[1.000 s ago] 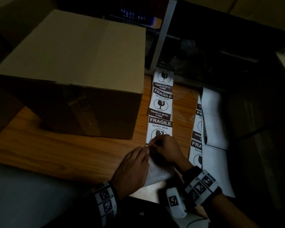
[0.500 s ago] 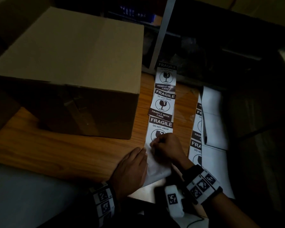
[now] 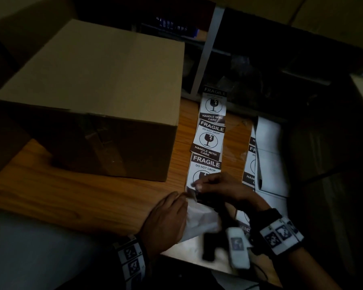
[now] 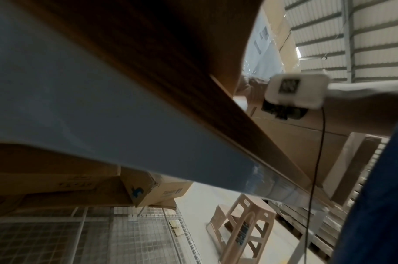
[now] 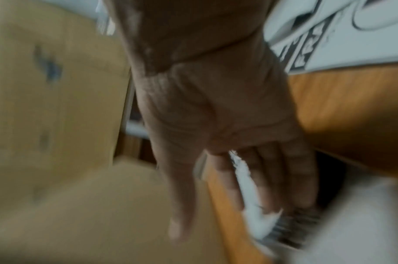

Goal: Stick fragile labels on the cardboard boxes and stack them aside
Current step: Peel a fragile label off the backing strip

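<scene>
Wooden table (image 3: 71, 191): left hand (image 3: 166, 218) flat on backing; right hand (image 3: 216, 189) pinches label strip (image 3: 205, 162).

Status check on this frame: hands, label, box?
Right hand pinching the nearest label's corner, peeling. Left hand flat on the backing paper. Cardboard box unlabelled, nothing in the way.

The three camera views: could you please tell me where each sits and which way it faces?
Head: looks down at the table, cardboard box and label strip; both hands show.
Left wrist: sits low by the table's edge, looking beneath it and outward; no fingers show.
Right wrist: looks along the right hand, which pinches the label.
Head and right wrist share box, table, labels.
</scene>
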### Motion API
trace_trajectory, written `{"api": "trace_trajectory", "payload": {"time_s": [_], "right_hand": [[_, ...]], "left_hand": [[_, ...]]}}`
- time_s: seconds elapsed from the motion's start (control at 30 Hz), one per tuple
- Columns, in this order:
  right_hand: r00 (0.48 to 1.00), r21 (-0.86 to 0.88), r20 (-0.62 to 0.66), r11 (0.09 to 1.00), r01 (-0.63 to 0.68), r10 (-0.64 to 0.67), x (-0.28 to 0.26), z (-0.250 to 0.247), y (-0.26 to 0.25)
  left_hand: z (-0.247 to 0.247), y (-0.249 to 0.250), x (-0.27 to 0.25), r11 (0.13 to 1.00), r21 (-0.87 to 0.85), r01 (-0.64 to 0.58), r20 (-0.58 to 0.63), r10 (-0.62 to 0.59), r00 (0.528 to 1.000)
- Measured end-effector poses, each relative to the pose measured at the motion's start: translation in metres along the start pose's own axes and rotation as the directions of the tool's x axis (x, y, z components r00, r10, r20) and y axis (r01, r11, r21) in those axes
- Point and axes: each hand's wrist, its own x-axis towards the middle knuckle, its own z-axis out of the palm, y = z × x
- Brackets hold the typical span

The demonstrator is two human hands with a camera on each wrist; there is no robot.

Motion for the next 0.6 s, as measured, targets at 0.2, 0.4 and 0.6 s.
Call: {"api": "trace_trajectory", "payload": {"time_s": [0.2, 0.4, 0.6], "right_hand": [[0.959, -0.590, -0.202, 0.806, 0.041, -0.197, 0.011, 0.016, 0.000], [0.913, -0.661, -0.279, 0.749, 0.041, -0.296, 0.021, 0.041, 0.027], [0.889, -0.531, -0.321, 0.839, 0.117, -0.327, 0.012, 0.039, 0.031]], "left_hand": [[-0.010, -0.001, 0.002, 1.000, -0.004, -0.028, -0.031, 0.028, 0.999], [-0.011, -0.002, -0.007, 0.998, -0.056, -0.018, 0.005, 0.019, 1.000], [-0.034, 0.007, 0.007, 0.713, -0.587, 0.384, -0.058, -0.509, 0.859]]}}
